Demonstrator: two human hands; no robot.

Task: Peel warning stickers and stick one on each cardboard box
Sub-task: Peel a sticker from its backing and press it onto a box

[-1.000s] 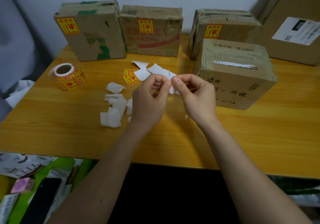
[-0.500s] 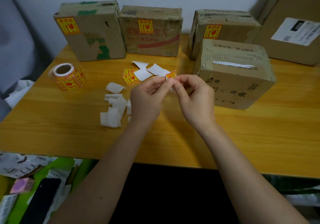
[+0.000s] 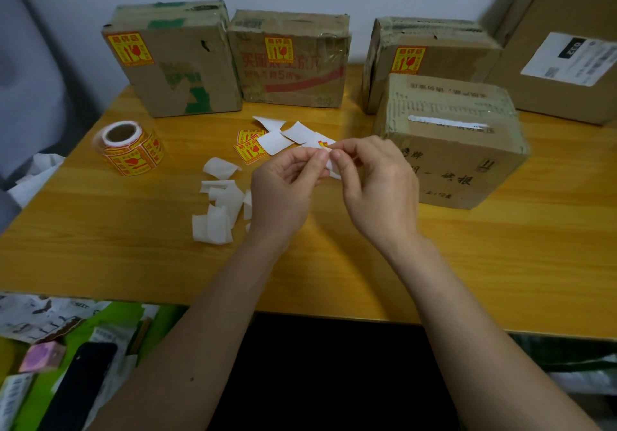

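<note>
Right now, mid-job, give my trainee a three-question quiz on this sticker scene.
1. True or false: the nearest cardboard box shows a yellow warning sticker.
2. How many boxes in the back row show a yellow sticker on the front: A) one, B) three, C) five?
3. Fill in: the sticker roll stands to the ___ of the paper scraps.

Key:
1. False; none shows on its top or front.
2. B: the green-marked box, the red-printed box and the box behind the nearest one.
3. Left.
Meanwhile the left hand and right hand pinch one sticker between them.
</note>
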